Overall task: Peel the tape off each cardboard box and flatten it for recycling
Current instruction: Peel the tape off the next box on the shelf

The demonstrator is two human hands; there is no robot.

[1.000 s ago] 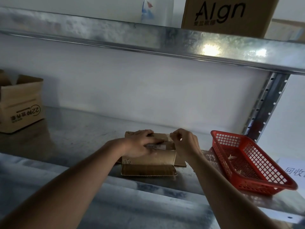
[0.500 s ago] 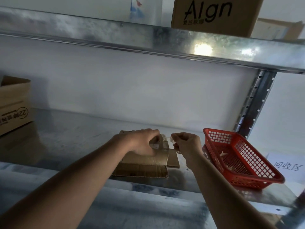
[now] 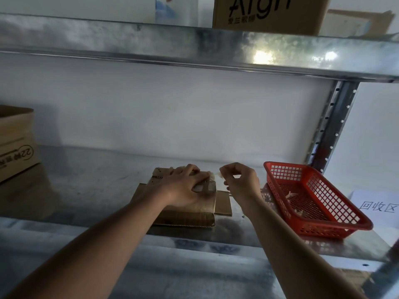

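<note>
Just left of the red basket (image 3: 319,199) on the metal shelf (image 3: 86,182), the left hand (image 3: 185,188) presses spread fingers on the flattened cardboard box (image 3: 222,203) while the right hand (image 3: 239,180) pinches a peeled tape strip (image 3: 216,175).

Flattened box (image 3: 222,205) on shelf (image 3: 97,182), basket (image 3: 358,223) right, carton (image 3: 15,143) far left

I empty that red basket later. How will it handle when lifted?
The red basket probably lifts light: thin plastic mesh holding only a few tape scraps. It likely stays stiff, and may slide on the smooth metal shelf.
</note>
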